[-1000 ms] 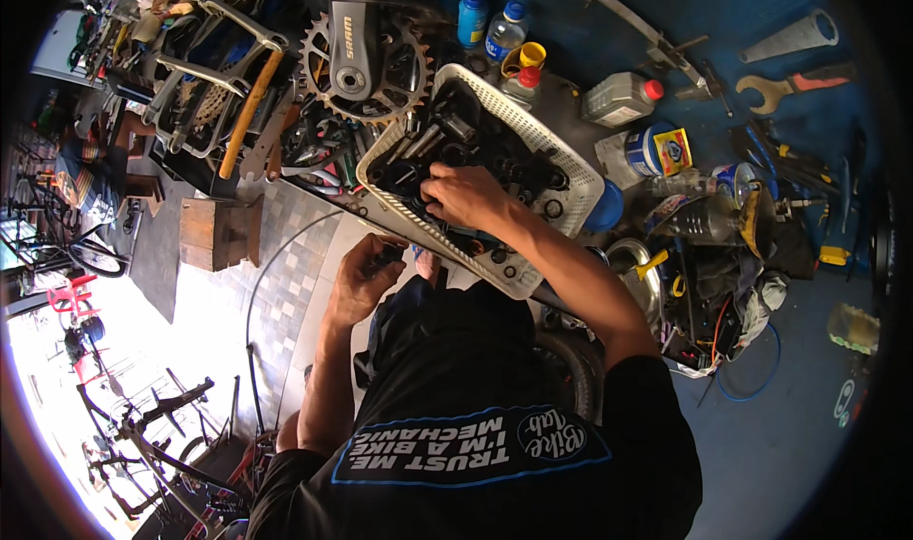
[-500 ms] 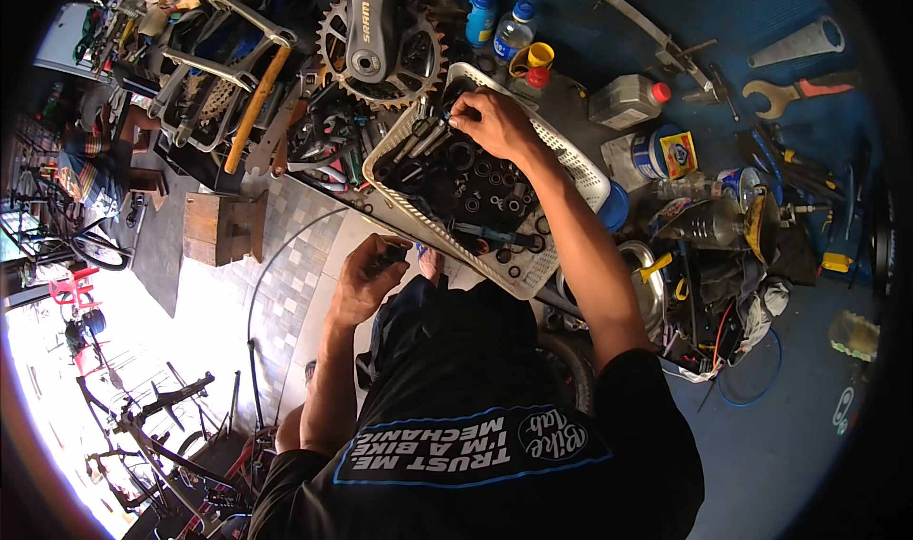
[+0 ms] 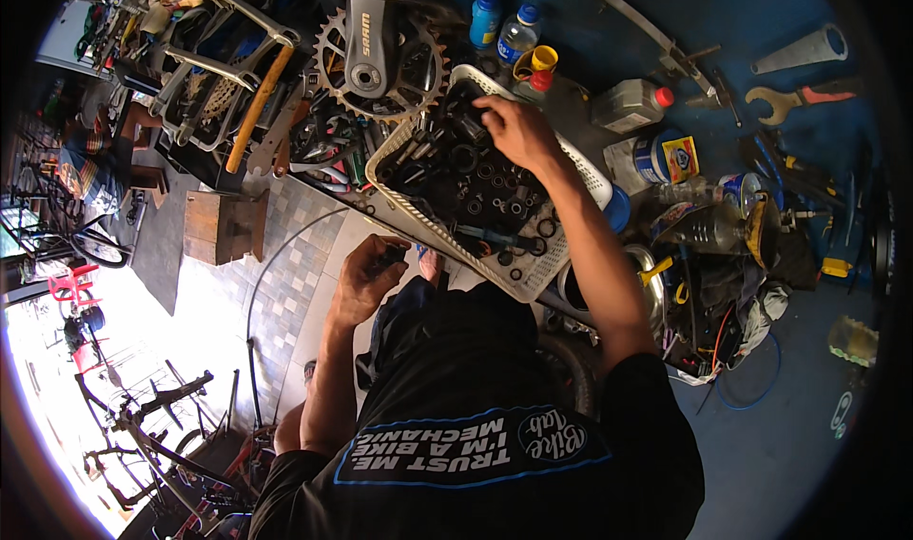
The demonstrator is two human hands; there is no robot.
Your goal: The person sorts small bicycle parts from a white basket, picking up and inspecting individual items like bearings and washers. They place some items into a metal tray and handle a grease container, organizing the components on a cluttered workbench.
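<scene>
1. Left of centre, the left hand (image 3: 366, 281) curls around a small black part (image 3: 393, 254), outside a cream perforated plastic basket (image 3: 540, 275).
2. Upper centre, the right hand (image 3: 521, 133) bends over the basket's dark metal rings (image 3: 518, 198); whether its fingertips pinch anything, I cannot tell.

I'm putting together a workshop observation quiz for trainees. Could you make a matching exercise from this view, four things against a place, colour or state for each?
Column one
1. Basket
2. Right hand
3. Left hand
4. Grey jug

Column two
A. Closed around a small dark part
B. Topped with a red cap
C. Off-white, with perforated walls
D. Over the dark metal parts

Right pairs: 1-C, 2-D, 3-A, 4-B
</scene>
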